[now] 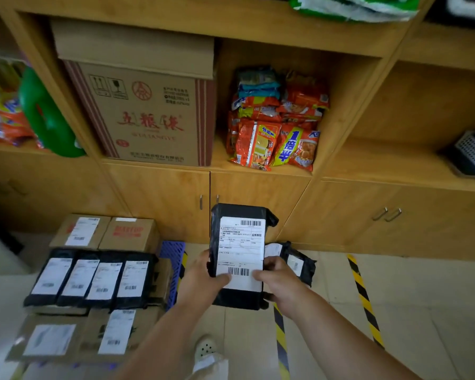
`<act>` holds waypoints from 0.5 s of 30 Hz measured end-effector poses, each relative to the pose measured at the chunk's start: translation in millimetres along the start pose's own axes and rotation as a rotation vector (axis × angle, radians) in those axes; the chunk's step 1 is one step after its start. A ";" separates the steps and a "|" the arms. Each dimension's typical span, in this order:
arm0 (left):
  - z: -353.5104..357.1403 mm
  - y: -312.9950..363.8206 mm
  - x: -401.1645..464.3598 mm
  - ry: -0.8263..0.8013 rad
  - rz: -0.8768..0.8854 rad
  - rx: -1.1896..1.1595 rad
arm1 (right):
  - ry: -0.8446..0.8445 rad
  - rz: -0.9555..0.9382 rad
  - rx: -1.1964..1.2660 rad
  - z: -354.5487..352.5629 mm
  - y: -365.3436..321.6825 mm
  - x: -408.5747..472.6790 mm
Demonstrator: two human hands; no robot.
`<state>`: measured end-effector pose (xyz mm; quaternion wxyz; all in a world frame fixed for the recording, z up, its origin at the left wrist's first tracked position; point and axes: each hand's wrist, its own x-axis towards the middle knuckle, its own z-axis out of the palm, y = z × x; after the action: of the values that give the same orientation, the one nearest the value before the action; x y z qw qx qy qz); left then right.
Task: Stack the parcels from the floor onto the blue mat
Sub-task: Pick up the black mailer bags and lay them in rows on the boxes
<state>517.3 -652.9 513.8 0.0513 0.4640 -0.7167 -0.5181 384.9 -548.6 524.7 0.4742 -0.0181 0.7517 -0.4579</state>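
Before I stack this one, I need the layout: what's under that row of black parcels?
Brown cardboard boxes lie under the black parcels, with the blue mat showing beside them. The rest is covered.

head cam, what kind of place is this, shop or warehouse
Probably a small shop's stockroom or parcel pickup point: labelled parcels stacked on a blue mat, snack packets on wooden shelves, and yellow-black floor tape.

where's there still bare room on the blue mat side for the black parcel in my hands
The blue mat shows bare only at its right edge, between the cardboard boxes and the striped floor tape. The row of four black parcels sits packed edge to edge, so it is crowded there. The black parcel might go on top of the boxes behind the row.
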 end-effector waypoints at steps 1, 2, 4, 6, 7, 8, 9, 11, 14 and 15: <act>1.0 -1.8 -15.3 0.004 0.011 -0.013 | 0.009 -0.020 0.006 -1.7 8.4 -12.8; 2.1 -3.2 -31.1 0.007 0.022 -0.030 | 0.016 -0.038 0.012 -3.9 16.7 -25.8; 3.9 -6.2 -63.8 0.015 0.046 -0.062 | 0.021 -0.068 0.011 -8.5 32.8 -52.5; 4.4 -9.9 -93.8 0.019 0.070 -0.089 | 0.031 -0.103 -0.007 -11.7 46.5 -77.1; 3.5 -12.9 -108.3 0.021 0.073 -0.096 | 0.035 -0.119 -0.020 -12.1 52.3 -89.7; 1.4 -16.1 -122.8 0.023 0.071 -0.103 | 0.035 -0.131 -0.037 -11.2 57.2 -102.4; -1.8 -20.4 -136.1 0.027 0.065 -0.111 | 0.029 -0.140 -0.053 -8.8 61.8 -114.0; -12.3 -29.9 -160.4 0.043 0.042 -0.121 | -0.004 -0.149 -0.069 0.5 69.0 -134.5; -34.4 -44.1 -191.1 0.088 0.006 -0.122 | -0.055 -0.167 -0.073 21.9 75.0 -160.3; -42.2 -49.0 -200.1 0.104 -0.004 -0.123 | -0.072 -0.173 -0.074 30.9 76.0 -168.0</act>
<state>683.6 -540.2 575.9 0.1160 0.4877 -0.6788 -0.5366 530.7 -447.7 584.0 0.4586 -0.1166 0.7462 -0.4682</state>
